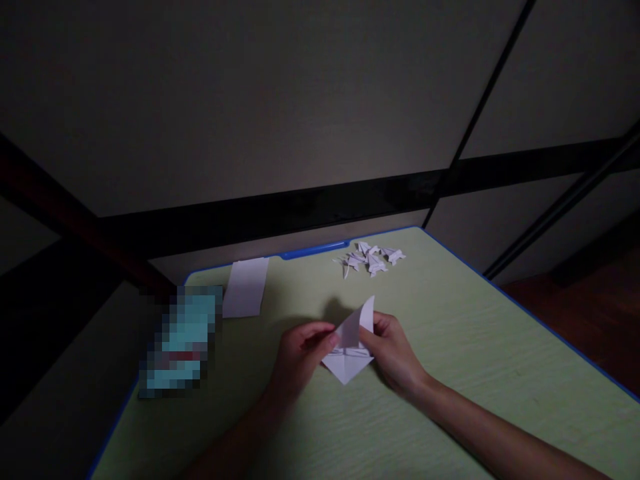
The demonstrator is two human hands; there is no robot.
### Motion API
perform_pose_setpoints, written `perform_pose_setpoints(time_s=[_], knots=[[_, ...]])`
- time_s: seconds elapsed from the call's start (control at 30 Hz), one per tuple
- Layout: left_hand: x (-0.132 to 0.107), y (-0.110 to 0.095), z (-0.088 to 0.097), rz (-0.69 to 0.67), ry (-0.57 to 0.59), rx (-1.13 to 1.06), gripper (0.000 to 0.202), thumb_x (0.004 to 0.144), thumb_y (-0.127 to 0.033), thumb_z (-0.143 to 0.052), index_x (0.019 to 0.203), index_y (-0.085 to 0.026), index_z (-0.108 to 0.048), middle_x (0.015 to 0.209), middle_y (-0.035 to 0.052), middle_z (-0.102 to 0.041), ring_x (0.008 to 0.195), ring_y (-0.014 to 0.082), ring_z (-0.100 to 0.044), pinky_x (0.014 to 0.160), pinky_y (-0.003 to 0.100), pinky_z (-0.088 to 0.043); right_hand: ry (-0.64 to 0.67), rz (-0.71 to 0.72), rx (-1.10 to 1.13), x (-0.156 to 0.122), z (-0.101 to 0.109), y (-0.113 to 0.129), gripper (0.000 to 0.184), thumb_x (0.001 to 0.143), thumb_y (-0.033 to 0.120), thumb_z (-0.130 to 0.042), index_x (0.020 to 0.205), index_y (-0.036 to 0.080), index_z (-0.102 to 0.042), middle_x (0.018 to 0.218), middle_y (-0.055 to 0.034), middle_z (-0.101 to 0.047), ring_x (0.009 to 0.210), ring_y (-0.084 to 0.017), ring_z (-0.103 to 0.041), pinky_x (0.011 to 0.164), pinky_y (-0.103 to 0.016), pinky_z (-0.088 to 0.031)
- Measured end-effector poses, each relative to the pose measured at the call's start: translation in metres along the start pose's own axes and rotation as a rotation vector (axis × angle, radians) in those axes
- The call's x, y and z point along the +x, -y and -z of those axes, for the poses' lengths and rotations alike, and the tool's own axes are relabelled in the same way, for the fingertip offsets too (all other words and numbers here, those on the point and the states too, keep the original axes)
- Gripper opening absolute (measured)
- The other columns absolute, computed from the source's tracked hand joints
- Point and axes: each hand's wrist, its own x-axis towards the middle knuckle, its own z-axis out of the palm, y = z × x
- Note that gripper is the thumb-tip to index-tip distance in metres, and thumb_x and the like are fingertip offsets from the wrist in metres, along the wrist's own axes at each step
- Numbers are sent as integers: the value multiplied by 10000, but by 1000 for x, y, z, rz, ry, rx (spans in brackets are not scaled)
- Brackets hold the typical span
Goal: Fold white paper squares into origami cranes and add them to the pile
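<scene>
Between my hands is a partly folded white sheet of paper (346, 369), with a triangular point toward me and a flap rising at the far side. My left hand (303, 350) pinches its left edge between thumb and fingers. On the opposite edge, my right hand (395, 348) grips the paper, its thumb on the near face and its fingers behind. Creased layers run across the middle between the two thumbs. The paper is held just above or on the table; I cannot tell which.
Several small folded paper figures (376, 265) lie at the table's far edge. A stack of white paper (246, 288) is at the back left, beside a pixelated turquoise item (185, 333). The pale green table (480, 373) has a blue rim and stands against panelled doors (280, 113).
</scene>
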Motion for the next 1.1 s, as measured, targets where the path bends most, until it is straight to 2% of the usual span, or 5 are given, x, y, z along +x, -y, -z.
perform_pose_setpoints(time_s=[0.1,0.2,0.57,0.7,1.1], knots=[[1,-2,2,67,100,59,226,578,-324,-629,594,-99,-635,484,0,-579,457,111,-509,432,197,-390,13,0,14,1,1,-2,167,562,242,-676,532,108,-582,476,29,-528,431,-70,-436,406,-173,-313],[3,-2,3,57,119,80,242,565,-341,-632,553,-100,-618,458,-6,-558,437,101,-490,418,191,-379,60,-6,38,1,3,-2,147,554,223,-694,556,110,-600,485,34,-534,439,-66,-441,413,-166,-318],[5,-1,7,8,77,115,197,538,-292,-633,497,-108,-576,423,-13,-536,409,90,-470,395,178,-333,498,-206,194,12,20,11,250,543,287,-740,707,111,-669,586,-8,-623,553,-72,-553,544,-153,-414],[5,2,7,-25,94,153,170,556,-266,-619,504,-109,-579,432,-13,-534,423,90,-469,407,178,-323,484,-184,162,13,23,9,278,573,281,-722,792,119,-670,644,-19,-643,562,-65,-562,508,-136,-395],[1,2,4,-133,62,296,173,601,-252,-566,497,-114,-556,458,-9,-519,442,93,-458,419,181,-317,343,-72,-5,12,18,4,152,604,182,-674,748,139,-701,589,-10,-655,515,-72,-537,497,-164,-375]])
